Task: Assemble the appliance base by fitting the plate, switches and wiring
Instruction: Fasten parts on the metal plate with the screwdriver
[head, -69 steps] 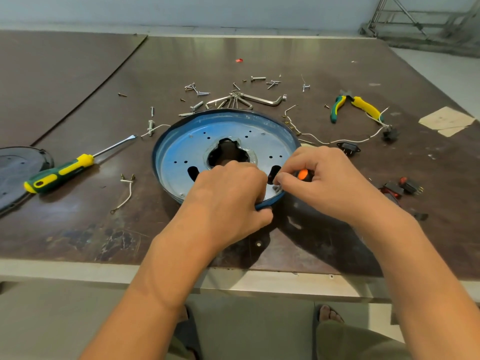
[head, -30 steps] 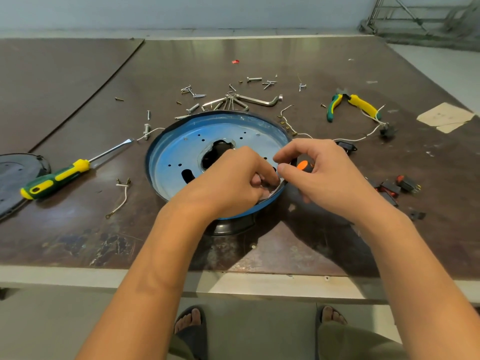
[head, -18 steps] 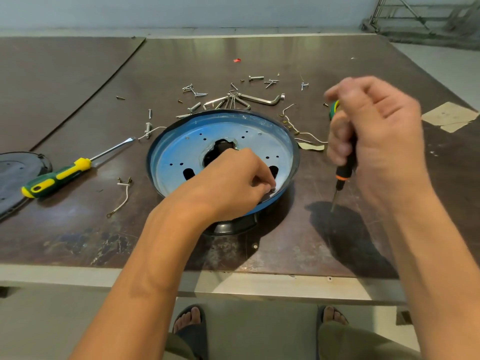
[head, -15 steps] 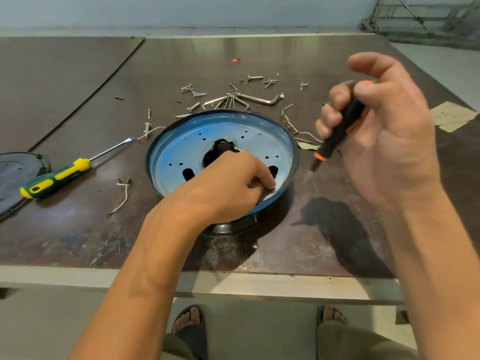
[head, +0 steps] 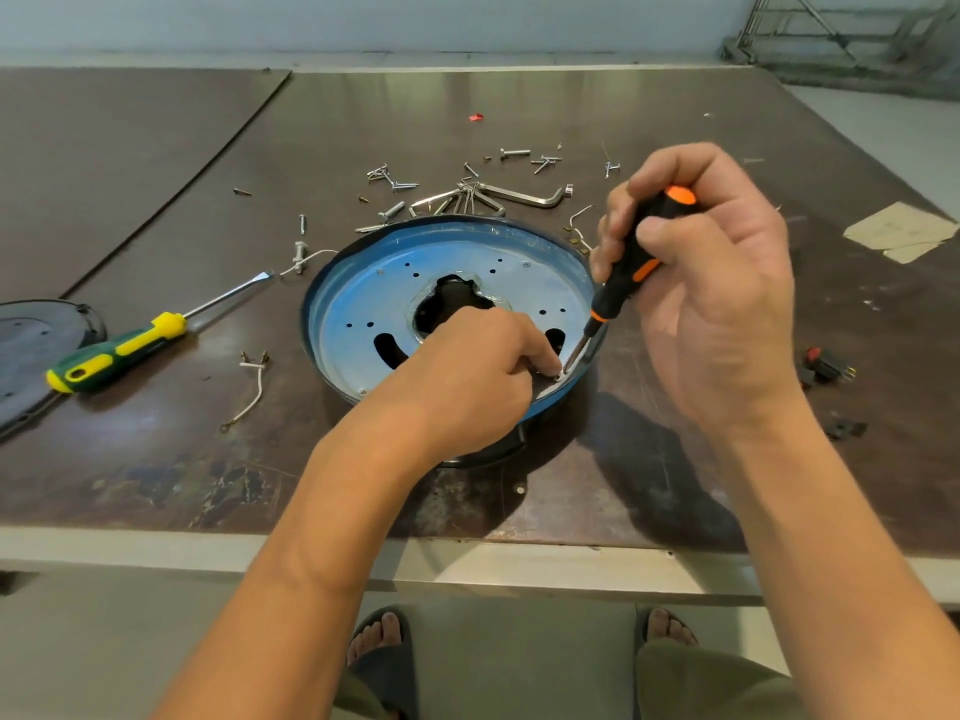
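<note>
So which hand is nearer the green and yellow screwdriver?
Left. The left hand rests on the round blue plate, right of the green screwdriver; the right hand, gripping a black-orange screwdriver, is farther right.

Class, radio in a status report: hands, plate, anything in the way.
Left hand pinching screw on plate. Right hand gripping orange screwdriver, tip at screw. Loose screws behind plate, clear of work.

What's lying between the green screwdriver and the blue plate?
A short white wire lies on the table between the screwdriver and the plate, seen in the head view.
</note>
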Motion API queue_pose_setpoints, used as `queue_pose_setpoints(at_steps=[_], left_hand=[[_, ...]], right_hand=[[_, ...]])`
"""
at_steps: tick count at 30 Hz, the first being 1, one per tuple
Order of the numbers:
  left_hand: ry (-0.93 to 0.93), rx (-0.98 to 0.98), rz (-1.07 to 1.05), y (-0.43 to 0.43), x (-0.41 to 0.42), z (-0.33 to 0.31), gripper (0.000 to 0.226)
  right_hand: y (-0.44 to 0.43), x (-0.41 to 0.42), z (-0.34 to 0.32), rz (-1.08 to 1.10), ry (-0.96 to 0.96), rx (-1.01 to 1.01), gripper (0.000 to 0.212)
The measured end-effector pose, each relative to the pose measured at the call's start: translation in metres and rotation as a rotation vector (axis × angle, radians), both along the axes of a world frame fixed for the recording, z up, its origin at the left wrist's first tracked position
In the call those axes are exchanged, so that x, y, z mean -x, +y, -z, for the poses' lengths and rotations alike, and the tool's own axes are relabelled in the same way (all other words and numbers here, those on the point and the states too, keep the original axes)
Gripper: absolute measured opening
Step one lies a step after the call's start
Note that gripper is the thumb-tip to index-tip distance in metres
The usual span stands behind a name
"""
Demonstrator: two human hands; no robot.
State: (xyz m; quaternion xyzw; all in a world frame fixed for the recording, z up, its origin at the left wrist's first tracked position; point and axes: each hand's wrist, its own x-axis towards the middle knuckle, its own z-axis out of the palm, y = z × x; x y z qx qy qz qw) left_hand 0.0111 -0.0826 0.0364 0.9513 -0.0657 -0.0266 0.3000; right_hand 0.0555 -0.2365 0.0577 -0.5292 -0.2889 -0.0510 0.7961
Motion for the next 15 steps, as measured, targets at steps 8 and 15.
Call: queue_pose_setpoints(at_steps=[8, 15], left_hand=[[-0.009, -0.002, 0.0, -0.001, 0.0003, -0.002, 0.043], [0.012, -0.003, 0.007, -0.0005, -0.0014, -0.002, 0.045]], right_hand=[[0.0013, 0.0026, 0.0022, -0.026, -0.006, -0.012, 0.023], [0.005, 0.005, 0.0048, -0.045, -0.006, -0.008, 0.023]])
